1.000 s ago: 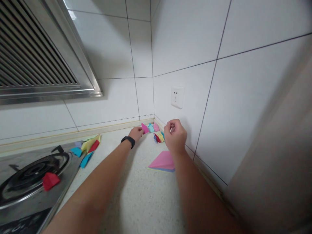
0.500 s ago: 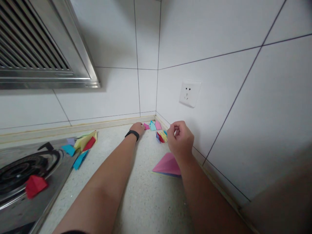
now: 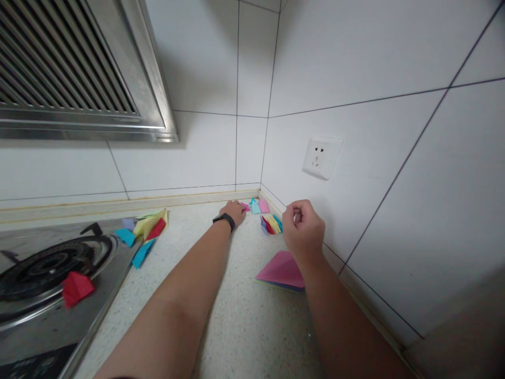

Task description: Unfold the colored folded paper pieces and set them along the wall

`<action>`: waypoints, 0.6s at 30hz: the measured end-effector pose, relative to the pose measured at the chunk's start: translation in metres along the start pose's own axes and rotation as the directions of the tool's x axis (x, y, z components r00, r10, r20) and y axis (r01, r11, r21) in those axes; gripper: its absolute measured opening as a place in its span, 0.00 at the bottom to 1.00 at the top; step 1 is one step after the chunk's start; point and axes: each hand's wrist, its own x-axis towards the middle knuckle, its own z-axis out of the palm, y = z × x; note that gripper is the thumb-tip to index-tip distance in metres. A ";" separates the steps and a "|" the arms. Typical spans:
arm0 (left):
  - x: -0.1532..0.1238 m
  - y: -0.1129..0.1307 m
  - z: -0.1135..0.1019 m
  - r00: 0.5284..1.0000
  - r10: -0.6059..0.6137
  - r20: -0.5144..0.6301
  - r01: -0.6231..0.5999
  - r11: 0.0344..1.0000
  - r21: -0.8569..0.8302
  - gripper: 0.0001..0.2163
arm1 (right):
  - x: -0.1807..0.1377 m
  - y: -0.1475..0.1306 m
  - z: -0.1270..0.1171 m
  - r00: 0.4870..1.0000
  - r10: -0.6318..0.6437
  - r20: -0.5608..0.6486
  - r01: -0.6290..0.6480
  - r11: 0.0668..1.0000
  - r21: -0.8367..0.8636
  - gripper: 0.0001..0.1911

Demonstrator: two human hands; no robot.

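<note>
My left hand (image 3: 235, 211), with a dark band on its wrist, reaches to the back corner of the counter. Its fingertips are at a small magenta folded paper (image 3: 245, 207), partly hidden by the hand. Just right of that lie a light-blue folded paper (image 3: 255, 206) and a pink folded paper (image 3: 264, 206). My right hand (image 3: 303, 226) is raised near the right wall, its fingers curled closed; whether anything is inside them is hidden. Left of it lies a row of small folded papers (image 3: 271, 225) in several colours. Below it sits a stack of paper sheets (image 3: 281, 271), pink on top, partly covered by my forearm.
At left is a gas stove (image 3: 51, 268) with a red folded paper (image 3: 78, 289) on it. More folded papers (image 3: 148, 226), yellow, red and blue, lie across the stove's edge. A range hood (image 3: 158, 95) overhangs the left. A socket (image 3: 322, 158) is on the right wall.
The whole view has shifted, so things sit farther right in the picture. Both hands keep nearly the same pose and place on the counter.
</note>
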 end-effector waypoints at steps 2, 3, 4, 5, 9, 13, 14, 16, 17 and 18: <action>0.001 0.000 0.001 1.000 0.012 0.008 -0.012 1.000 0.017 0.15 | 0.000 0.000 0.000 1.000 -0.007 0.013 0.007 1.000 -0.013 0.05; 0.001 0.000 0.001 1.000 0.016 0.011 -0.017 1.000 0.023 0.16 | 0.000 0.000 0.000 1.000 -0.011 0.021 0.011 1.000 -0.017 0.05; 0.001 -0.001 0.001 1.000 0.019 0.014 -0.020 0.999 0.028 0.16 | 0.000 0.000 0.001 0.999 -0.014 0.028 0.015 1.000 -0.020 0.05; 0.001 -0.001 0.002 1.000 0.022 0.016 -0.022 0.999 0.032 0.16 | 0.000 0.000 0.001 0.999 -0.016 0.034 0.017 1.000 -0.022 0.05; 0.003 -0.002 0.004 0.999 0.029 0.028 -0.030 0.999 0.034 0.17 | 0.000 0.000 0.001 0.999 -0.014 0.037 0.015 1.000 -0.028 0.05; 0.006 -0.003 0.007 0.998 0.049 0.036 -0.050 0.999 0.020 0.18 | -0.001 0.000 0.001 0.998 -0.024 0.054 0.025 0.999 -0.020 0.04; 0.006 -0.003 0.007 0.998 0.056 0.034 -0.057 0.998 0.016 0.18 | -0.001 0.001 0.001 0.998 -0.028 0.054 0.030 0.999 -0.019 0.04; 0.007 -0.004 0.008 0.997 0.068 0.029 -0.069 0.998 0.009 0.18 | -0.001 0.001 0.001 0.998 -0.033 0.055 0.034 0.999 -0.024 0.05; 0.007 -0.004 0.008 0.997 0.073 0.027 -0.074 0.997 0.007 0.19 | -0.001 0.001 0.001 0.998 -0.033 0.056 0.034 0.999 -0.028 0.05; 0.007 -0.005 0.009 0.997 0.078 0.023 -0.078 0.997 0.005 0.19 | -0.001 0.001 0.001 0.998 -0.032 0.057 0.034 0.999 -0.034 0.06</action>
